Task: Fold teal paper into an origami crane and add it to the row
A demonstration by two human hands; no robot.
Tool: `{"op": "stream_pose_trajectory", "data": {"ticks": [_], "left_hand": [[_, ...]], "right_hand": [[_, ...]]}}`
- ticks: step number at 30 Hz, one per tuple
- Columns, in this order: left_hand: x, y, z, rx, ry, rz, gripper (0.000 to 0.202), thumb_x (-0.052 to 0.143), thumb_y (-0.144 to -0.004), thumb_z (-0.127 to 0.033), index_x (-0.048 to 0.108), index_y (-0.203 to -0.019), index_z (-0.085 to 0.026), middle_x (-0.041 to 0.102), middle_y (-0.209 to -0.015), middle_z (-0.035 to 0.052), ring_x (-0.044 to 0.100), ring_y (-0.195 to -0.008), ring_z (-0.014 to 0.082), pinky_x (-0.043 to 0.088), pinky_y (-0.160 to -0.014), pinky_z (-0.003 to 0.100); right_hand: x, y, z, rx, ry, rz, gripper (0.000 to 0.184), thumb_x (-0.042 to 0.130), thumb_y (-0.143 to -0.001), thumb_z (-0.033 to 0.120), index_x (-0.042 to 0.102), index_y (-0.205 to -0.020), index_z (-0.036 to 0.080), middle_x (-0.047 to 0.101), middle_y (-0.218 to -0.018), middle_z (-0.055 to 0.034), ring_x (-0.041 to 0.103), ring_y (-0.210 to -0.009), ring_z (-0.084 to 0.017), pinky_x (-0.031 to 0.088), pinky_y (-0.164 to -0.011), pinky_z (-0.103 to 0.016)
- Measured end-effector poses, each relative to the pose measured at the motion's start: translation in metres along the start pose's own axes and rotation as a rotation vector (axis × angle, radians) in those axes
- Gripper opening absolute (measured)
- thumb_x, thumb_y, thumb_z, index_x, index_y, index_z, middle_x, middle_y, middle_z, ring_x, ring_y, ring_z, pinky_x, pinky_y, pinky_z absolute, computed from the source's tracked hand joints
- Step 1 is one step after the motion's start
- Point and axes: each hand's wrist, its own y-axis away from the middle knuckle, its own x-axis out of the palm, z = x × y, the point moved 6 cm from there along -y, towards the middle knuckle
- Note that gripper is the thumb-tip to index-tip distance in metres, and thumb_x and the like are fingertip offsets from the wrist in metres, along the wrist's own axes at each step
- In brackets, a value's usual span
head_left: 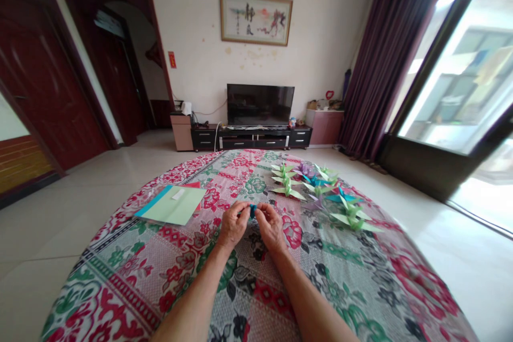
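Observation:
My left hand (233,224) and my right hand (271,226) meet over the middle of a round table with a floral cloth (168,278). Both pinch a small folded piece of blue paper (252,210) between their fingertips, and most of the paper is hidden by the fingers. A stack of coloured paper sheets (172,204), light green on top, lies to the left of my left hand. Several finished paper cranes (320,192), green, purple and blue, stand in rows to the right and beyond my right hand.
Past the table a dark television (260,105) stands on a low black cabinet against the wall, under a framed picture (255,17). Dark wooden doors (48,85) are on the left. A large window with purple curtains (385,59) is on the right.

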Motion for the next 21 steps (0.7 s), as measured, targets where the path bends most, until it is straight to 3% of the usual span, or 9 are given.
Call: {"op": "stream_pose_trajectory", "data": {"ticks": [3, 9, 15, 21], "left_hand": [[0.0, 0.0, 0.002, -0.023, -0.021, -0.004, 0.021, 0.053, -0.077, -0.029, 0.069, -0.083, -0.018, 0.068, -0.084, 0.0045, 0.06, -0.08, 0.0163, 0.046, -0.075, 0.025], [0.0, 0.002, 0.026, -0.232, 0.091, -0.091, 0.027, 0.055, -0.074, -0.037, 0.067, -0.082, -0.015, 0.065, -0.067, 0.0021, 0.056, -0.058, 0.0138, 0.044, -0.056, 0.023], [0.002, 0.003, 0.031, -0.268, 0.155, -0.104, 0.026, 0.056, -0.072, -0.037, 0.066, -0.077, -0.014, 0.059, -0.058, -0.0004, 0.052, -0.052, 0.012, 0.041, -0.051, 0.021], [0.003, 0.004, 0.029, -0.326, 0.199, -0.13, 0.025, 0.058, -0.069, -0.037, 0.065, -0.077, -0.014, 0.059, -0.06, -0.0006, 0.052, -0.051, 0.0113, 0.044, -0.051, 0.021]], "right_hand": [[-0.001, -0.001, -0.002, 0.003, -0.004, -0.008, 0.019, 0.056, -0.072, 0.036, 0.056, -0.074, 0.017, 0.05, -0.06, 0.0035, 0.043, -0.053, -0.009, 0.035, -0.051, -0.021], [-0.003, -0.006, -0.015, -0.004, -0.072, -0.056, 0.022, 0.055, -0.074, 0.039, 0.056, -0.075, 0.017, 0.055, -0.065, 0.0015, 0.05, -0.06, -0.011, 0.042, -0.058, -0.023], [-0.004, -0.009, -0.023, 0.017, -0.065, -0.115, 0.025, 0.055, -0.074, 0.04, 0.055, -0.08, 0.016, 0.057, -0.067, 0.0004, 0.051, -0.059, -0.012, 0.044, -0.058, -0.024], [-0.008, -0.009, -0.02, -0.012, -0.012, -0.167, 0.036, 0.053, -0.073, 0.032, 0.049, -0.105, 0.017, 0.056, -0.068, 0.0026, 0.049, -0.053, -0.01, 0.041, -0.052, -0.022]]}}
